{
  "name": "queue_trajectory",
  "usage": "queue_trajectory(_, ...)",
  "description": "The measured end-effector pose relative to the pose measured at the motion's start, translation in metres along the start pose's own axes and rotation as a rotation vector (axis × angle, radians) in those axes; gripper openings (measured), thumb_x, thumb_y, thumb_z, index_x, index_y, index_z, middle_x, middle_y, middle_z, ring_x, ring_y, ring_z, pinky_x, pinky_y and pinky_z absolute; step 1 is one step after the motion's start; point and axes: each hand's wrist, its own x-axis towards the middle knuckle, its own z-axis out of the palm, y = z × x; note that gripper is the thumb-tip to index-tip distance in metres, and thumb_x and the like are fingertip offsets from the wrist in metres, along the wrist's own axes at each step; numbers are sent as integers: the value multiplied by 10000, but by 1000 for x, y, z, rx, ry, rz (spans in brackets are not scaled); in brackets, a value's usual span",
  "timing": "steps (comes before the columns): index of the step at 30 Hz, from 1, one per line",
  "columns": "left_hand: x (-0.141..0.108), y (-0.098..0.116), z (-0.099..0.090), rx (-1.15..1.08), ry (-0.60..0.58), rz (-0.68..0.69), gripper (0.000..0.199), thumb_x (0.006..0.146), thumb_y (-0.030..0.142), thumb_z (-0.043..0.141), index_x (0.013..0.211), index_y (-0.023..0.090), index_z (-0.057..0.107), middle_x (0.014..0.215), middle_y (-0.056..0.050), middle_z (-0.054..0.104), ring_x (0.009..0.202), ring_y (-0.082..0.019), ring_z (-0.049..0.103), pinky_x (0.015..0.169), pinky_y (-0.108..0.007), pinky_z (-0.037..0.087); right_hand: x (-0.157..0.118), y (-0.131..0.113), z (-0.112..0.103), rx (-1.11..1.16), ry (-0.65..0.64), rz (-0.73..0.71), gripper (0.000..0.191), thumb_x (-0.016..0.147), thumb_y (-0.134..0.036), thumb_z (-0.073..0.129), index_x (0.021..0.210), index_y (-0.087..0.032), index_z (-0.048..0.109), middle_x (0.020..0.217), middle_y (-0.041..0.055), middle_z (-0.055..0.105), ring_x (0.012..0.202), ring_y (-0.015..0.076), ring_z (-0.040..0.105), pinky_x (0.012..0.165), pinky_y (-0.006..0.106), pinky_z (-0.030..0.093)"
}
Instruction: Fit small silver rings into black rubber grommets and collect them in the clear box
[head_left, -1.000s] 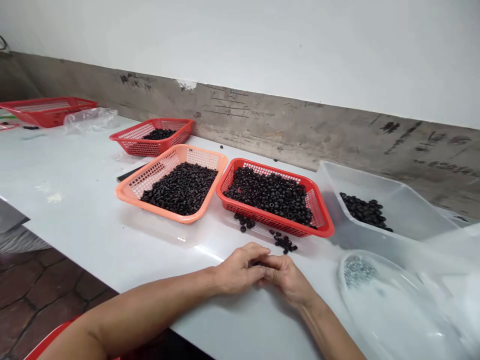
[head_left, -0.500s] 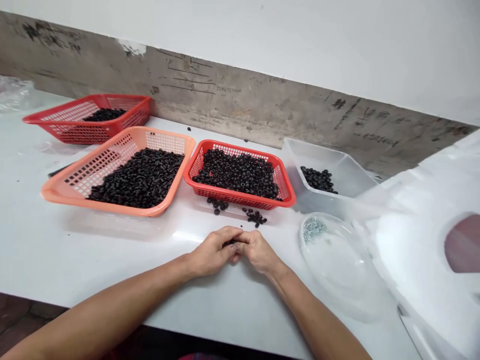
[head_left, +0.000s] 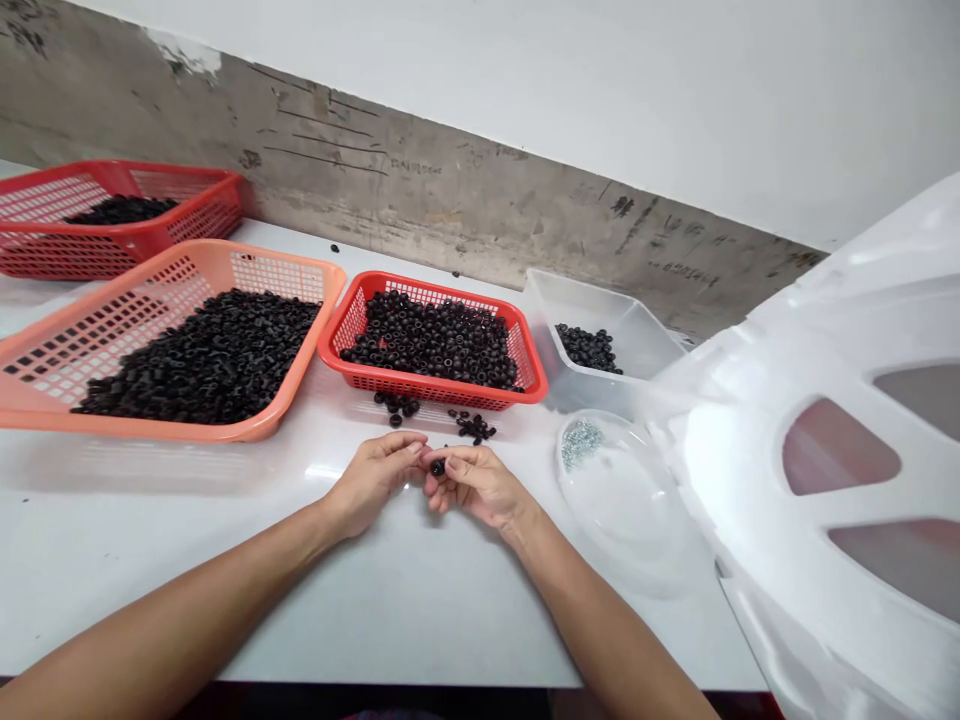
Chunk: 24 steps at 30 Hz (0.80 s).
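**Left hand:** left hand (head_left: 373, 482) curled, resting low over the white worktop (head_left: 135, 560), fingertips reaching toward the other hand.
**Right hand:** right hand (head_left: 476, 485) curled likewise, fingers meeting the left fingertips; the two are close enough to work one small piece between them.
**Held piece:** small black ring (head_left: 437, 467) at the right fingertips, between the hands; which fingers pinch it cannot be told.
**Nearest loose pieces:** two clusters of black rings (head_left: 397, 405) on the worktop, just in front of the red mesh basket (head_left: 450, 396), probably within easy reach for that reason.
**Back row:** orange mesh basket (head_left: 150, 426) and a second red mesh basket (head_left: 187, 200), both holding black rings; their walls keep the heaps contained.
**Right side:** clear plastic tub (head_left: 637, 330) with fewer black rings; shallow clear dish (head_left: 622, 510) holding small silver-grey pieces (head_left: 581, 443), set apart from the black ones.
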Motion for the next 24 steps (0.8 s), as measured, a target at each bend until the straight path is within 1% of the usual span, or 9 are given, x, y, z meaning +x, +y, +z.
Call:
queue_trajectory(2, -1, 0, 1, -13, -25, -3, 265, 773, 307, 638, 956, 124, 579, 770, -66, 675, 657, -173, 627, 694, -351, 471, 1, 0, -1, 20, 3, -6, 427, 734, -420, 704, 1020, -108, 648, 723, 72, 679, 605, 160, 657, 530, 255, 508)
queue_trajectory(5, -1, -1, 0, -10, -5, -5, 256, 770, 301, 644, 939, 119, 585, 749, -63, 673, 664, -169, 627, 697, -337, 472, 1, 0, 0, 28, 5, -12, 410, 730, -397, 703, 1011, -103, 653, 735, 73, 679, 614, 160, 656, 549, 261, 505)
queue_trajectory(10, -1, 0, -2, -17, 8, -31, 257, 770, 307, 648, 932, 114, 596, 696, -39, 651, 617, -154, 606, 642, -315, 473, -1, 0, 3, -18, 7, -15, 334, 685, -274, 709, 968, -101, 669, 784, 80, 684, 700, 171, 659, 614, 266, 485)
queue_trajectory(14, -1, 1, -4, -8, 65, -52, 250, 758, 292, 665, 921, 113, 604, 765, -42, 660, 618, -133, 602, 658, -296, 473, -3, 4, 12, -121, 46, -37, 257, 652, -178, 642, 898, -109, 672, 793, 73, 670, 706, 159, 646, 572, 232, 445)
queue_trajectory(16, -1, 0, -5, -4, 92, -60, 262, 751, 283, 673, 929, 103, 606, 795, -53, 666, 642, -129, 607, 694, -290, 471, -5, 2, 19, -284, 88, -60, 268, 666, -155, 593, 919, -126, 674, 813, 62, 665, 653, 126, 615, 536, 218, 423)
queue_trajectory(18, 0, 0, -6, 2, 112, -68, 276, 745, 277, 678, 933, 87, 610, 820, -72, 671, 691, -141, 620, 741, -297, 471, -9, -8, 24, -569, 199, -153, 288, 697, -142, 558, 959, -143, 677, 836, 51, 665, 644, 111, 584, 563, 234, 442)
queue_trajectory(20, 0, 0, -7, 11, 129, -79, 287, 739, 274, 682, 932, 74, 611, 847, -97, 674, 753, -164, 631, 780, -313, 470, -15, -32, 20, -877, 412, -352, 282, 734, -157, 549, 985, -148, 677, 874, 52, 667, 733, 131, 588, 689, 282, 484)
queue_trajectory(22, 0, 1, -7, 19, 134, -90, 293, 731, 268, 687, 934, 70, 611, 880, -114, 675, 795, -179, 634, 794, -323, 470, -24, -70, 5, -1082, 655, -571, 298, 776, -211, 549, 1045, -140, 656, 984, 77, 655, 882, 168, 592, 839, 333, 477)
queue_trajectory(24, 0, 1, -7, 23, 131, -94, 297, 719, 258, 696, 936, 74, 616, 893, -117, 674, 809, -181, 635, 794, -323, 471, -35, -112, -18, -1204, 840, -689, 424, 816, -257, 520, 1226, -156, 547, 1195, 109, 572, 1070, 207, 542, 898, 365, 468)
